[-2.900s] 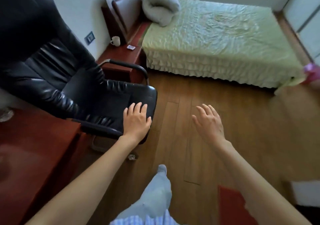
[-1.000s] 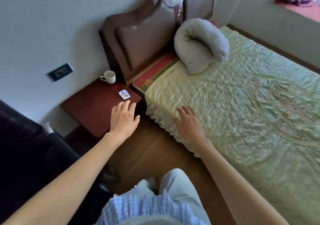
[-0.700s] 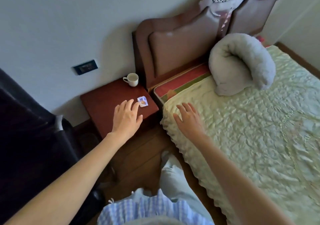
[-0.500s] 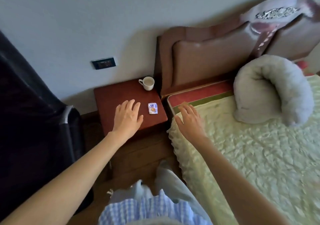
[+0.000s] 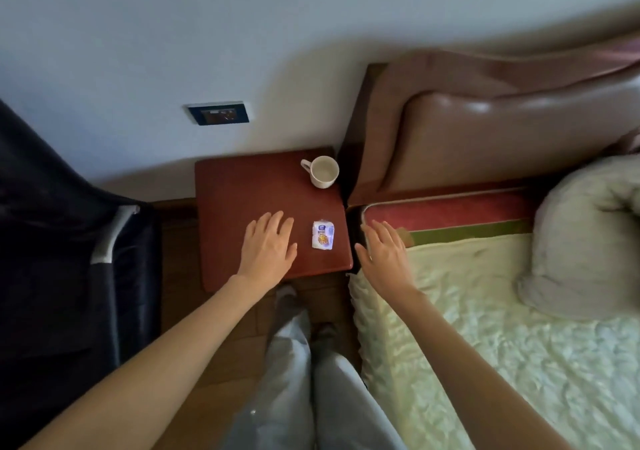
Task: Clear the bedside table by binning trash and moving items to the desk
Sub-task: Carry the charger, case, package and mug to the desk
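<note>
A dark red bedside table stands against the wall between a black chair and the bed. On its back right corner is a white cup, upright and empty-looking. A small white and blue snack wrapper lies near the table's right edge. My left hand hovers flat over the table's front part, fingers apart, just left of the wrapper and apart from it. My right hand is open over the bed's edge, right of the table, holding nothing.
A black leather chair fills the left side. The bed with a pale green cover, a brown padded headboard and a grey rolled pillow lies on the right. A wall socket sits above the table. My legs stand on the wooden floor.
I have walked from the chair to the bedside table and now look straight down on it. Both hands moved forward; the left came over the table beside the wrapper.
</note>
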### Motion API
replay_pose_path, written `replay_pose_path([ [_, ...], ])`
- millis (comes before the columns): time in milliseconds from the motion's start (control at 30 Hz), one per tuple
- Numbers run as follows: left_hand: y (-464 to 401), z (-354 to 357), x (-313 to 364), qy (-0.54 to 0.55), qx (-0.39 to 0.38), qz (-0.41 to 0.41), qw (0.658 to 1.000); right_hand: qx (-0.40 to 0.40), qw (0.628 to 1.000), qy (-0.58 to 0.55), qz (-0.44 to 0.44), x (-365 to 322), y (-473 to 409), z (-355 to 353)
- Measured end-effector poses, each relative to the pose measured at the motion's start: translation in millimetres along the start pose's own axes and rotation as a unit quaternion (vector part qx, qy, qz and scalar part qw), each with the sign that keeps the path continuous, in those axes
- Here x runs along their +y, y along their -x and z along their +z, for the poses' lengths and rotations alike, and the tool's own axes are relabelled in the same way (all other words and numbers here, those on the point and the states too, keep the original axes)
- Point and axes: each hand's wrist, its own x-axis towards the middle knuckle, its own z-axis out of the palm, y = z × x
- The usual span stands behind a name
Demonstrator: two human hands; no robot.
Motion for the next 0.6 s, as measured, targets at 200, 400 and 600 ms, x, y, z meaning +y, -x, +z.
replay_pose_path([
  [200,-61.7,60.0,-0.2,0.007,-0.056,0.014,0.998,0.001,1.0,-0.028,0.013,14.6,-37.7,51.9],
  [400,-102.1,123.4,-0.8,0.03,-0.1,-0.003,0.995,-0.008,0.999,-0.04,0.013,30.5,-74.4,95.2],
  [600,-136.1,178.2,13.1,0.086,-0.085,-0.024,0.992,0.011,0.998,-0.054,-0.008,54.5,-93.0,137.4],
])
